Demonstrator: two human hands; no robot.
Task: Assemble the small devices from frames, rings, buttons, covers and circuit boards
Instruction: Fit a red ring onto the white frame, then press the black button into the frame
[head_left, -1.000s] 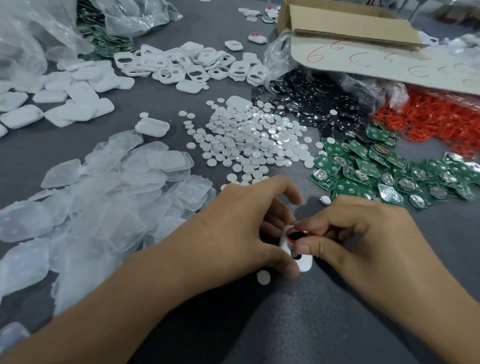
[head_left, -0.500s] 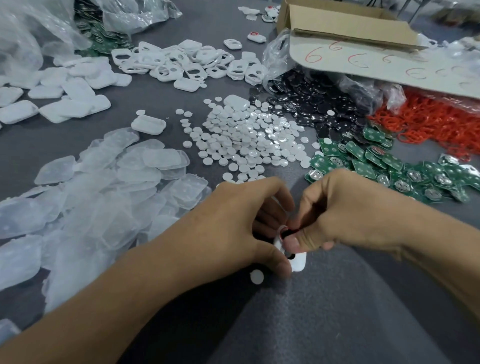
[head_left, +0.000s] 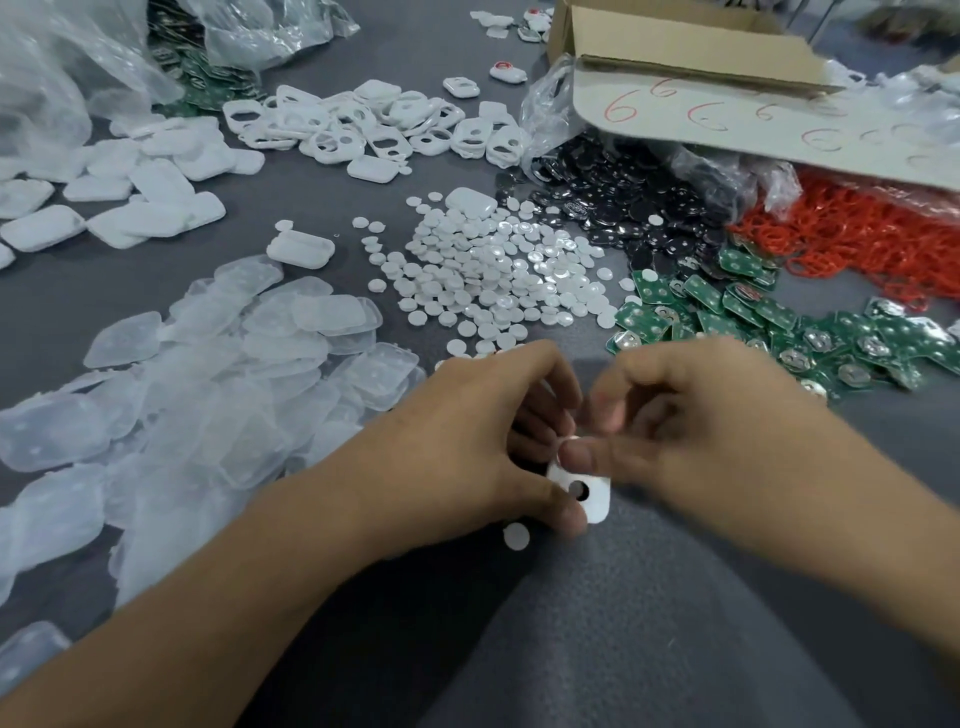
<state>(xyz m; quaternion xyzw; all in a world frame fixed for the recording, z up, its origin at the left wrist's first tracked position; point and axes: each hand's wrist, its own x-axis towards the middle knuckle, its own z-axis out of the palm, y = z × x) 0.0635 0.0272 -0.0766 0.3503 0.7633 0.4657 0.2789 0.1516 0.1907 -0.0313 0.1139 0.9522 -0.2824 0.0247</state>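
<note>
A small white frame (head_left: 592, 500) with a round hole is pinched, tilted, between left hand (head_left: 467, 441) and right hand (head_left: 701, 431) at lower centre, white buttons (head_left: 493, 280) heaped at centre, green circuit boards (head_left: 727, 322) at right.

- We see a grey matte bench (head_left: 623, 649) running from the near edge to the far end.
- At the far right sits a brown cardboard box (head_left: 691, 47), open at the top.
- Its pale front flap (head_left: 779, 130) bears red handwritten sixes, some of them circled.
- A crumpled clear plastic bag (head_left: 550, 114) lies by the box's left corner.
- More crumpled clear bags (head_left: 62, 78) are heaped at the far left.
</note>
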